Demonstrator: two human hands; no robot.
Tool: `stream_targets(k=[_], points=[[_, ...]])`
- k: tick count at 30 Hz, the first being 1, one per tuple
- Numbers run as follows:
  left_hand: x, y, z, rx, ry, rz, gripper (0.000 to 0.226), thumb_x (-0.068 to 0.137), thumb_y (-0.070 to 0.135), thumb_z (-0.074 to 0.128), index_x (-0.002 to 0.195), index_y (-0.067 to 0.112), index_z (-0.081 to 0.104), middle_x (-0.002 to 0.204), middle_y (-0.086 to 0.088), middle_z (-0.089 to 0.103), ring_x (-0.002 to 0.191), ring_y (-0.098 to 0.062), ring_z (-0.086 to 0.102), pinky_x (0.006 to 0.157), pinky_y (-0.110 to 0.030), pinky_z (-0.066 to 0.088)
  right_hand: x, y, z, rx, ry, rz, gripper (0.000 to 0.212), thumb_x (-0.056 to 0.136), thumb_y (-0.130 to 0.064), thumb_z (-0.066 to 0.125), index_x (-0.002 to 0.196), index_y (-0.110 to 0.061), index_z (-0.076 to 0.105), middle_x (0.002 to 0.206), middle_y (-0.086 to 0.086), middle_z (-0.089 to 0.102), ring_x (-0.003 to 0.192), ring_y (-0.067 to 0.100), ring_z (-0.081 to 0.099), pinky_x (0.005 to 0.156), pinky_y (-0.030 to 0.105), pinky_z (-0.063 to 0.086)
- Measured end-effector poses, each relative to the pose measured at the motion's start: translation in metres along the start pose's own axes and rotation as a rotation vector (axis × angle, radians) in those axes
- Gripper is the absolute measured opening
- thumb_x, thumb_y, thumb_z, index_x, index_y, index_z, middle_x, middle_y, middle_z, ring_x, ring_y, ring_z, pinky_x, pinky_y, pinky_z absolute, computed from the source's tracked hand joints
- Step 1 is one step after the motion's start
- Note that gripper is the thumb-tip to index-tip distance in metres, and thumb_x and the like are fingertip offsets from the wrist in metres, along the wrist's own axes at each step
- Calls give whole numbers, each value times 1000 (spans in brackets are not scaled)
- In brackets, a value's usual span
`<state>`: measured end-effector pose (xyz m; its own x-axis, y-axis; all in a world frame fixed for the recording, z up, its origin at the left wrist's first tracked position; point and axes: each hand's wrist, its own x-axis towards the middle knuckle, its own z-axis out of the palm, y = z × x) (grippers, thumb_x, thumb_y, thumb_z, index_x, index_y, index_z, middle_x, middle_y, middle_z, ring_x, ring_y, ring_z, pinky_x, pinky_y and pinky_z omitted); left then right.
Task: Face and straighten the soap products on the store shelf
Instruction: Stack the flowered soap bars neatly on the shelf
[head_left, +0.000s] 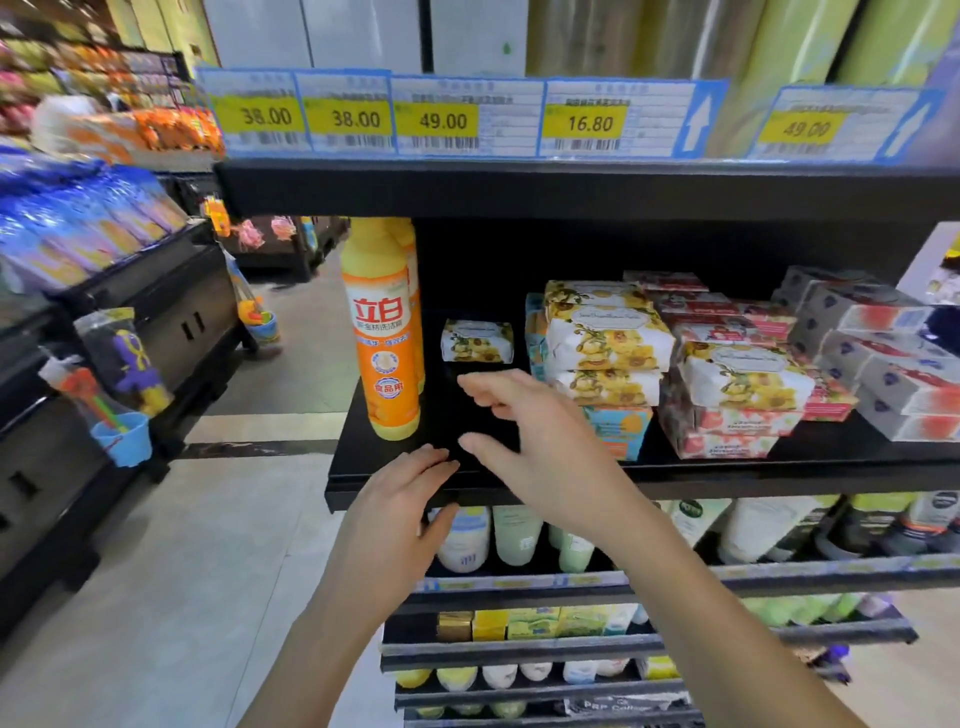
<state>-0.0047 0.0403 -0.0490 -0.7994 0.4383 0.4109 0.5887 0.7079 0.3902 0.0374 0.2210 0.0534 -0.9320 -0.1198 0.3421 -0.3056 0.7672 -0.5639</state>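
While left hand (400, 499) rests on shelf (779, 470), soap bar (477, 341) beyond right hand (535, 441)

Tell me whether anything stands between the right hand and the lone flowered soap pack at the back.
Nothing visible does. Only bare shelf lies between the right hand and the soap pack; the orange bottle stands left of that path, the soap stacks right.

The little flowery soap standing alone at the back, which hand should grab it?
Probably the right hand: it is open inside the shelf, fingers just in front of the soap. The left hand rests lower, on the shelf's front edge.
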Motion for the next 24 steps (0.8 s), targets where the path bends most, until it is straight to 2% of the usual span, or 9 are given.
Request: stream_targets(k=[2, 4, 9, 12, 14, 18, 21, 24], points=[[-5, -10, -5, 0, 19, -8, 49, 84, 15, 83, 131, 18, 69, 137, 1, 64, 128, -21, 59, 107, -35, 43, 21, 2, 19, 4, 15, 73, 61, 98, -22, 67, 154, -19, 42, 151, -2, 48, 137, 11, 46, 115, 29, 39], [-9, -18, -11, 5, 32, -23, 50, 82, 13, 84, 129, 18, 70, 136, 1, 65, 126, -22, 61, 105, -35, 43, 44, 7, 34, -11, 44, 137, 65, 98, -19, 68, 155, -13, 38, 154, 5, 45, 142, 20, 43, 115, 29, 35], [-15, -36, -22, 32, 55, -61, 47, 82, 17, 85, 128, 20, 71, 134, 3, 67, 122, -20, 64, 101, -30, 42, 96, 20, 56, -36, 118, 316, 66, 97, -16, 67, 155, -9, 36, 155, 13, 42, 144, 29, 39, 115, 34, 33], [-14, -43, -25, 4, 44, -80, 46, 84, 23, 83, 128, 23, 71, 135, 5, 66, 123, -18, 63, 102, -27, 40, 119, 31, 59, -23, 127, 370, 56, 97, -9, 67, 148, -5, 46, 146, 17, 53, 136, 32, 49, 108, 32, 39], [-13, -45, -26, -28, 29, -96, 44, 88, 27, 79, 131, 26, 69, 137, 9, 64, 126, -12, 58, 104, -19, 33, 132, 41, 62, -34, 110, 392, 52, 96, -7, 67, 145, -6, 50, 143, 15, 55, 132, 31, 52, 102, 28, 40], [-13, -44, -25, -83, 7, -132, 43, 93, 31, 74, 134, 30, 66, 142, 13, 60, 130, -5, 52, 103, -4, 16, 156, 61, 71, -130, 89, 397, 67, 91, -10, 74, 151, -9, 43, 156, 12, 38, 142, 31, 41, 116, 37, 36], [-13, -47, -22, -104, 1, -151, 44, 95, 34, 70, 138, 34, 62, 146, 16, 55, 136, -6, 48, 106, -6, 14, 173, 71, 72, -212, 57, 404, 75, 89, -13, 77, 154, -7, 39, 159, 14, 34, 150, 32, 31, 123, 44, 27], [-12, -48, -20, -104, -9, -155, 45, 97, 37, 65, 142, 37, 58, 151, 18, 49, 141, -4, 42, 110, -10, 16, 179, 78, 71, -269, -1, 438, 81, 91, -19, 75, 158, -10, 30, 163, 12, 29, 153, 31, 23, 125, 43, 20]])
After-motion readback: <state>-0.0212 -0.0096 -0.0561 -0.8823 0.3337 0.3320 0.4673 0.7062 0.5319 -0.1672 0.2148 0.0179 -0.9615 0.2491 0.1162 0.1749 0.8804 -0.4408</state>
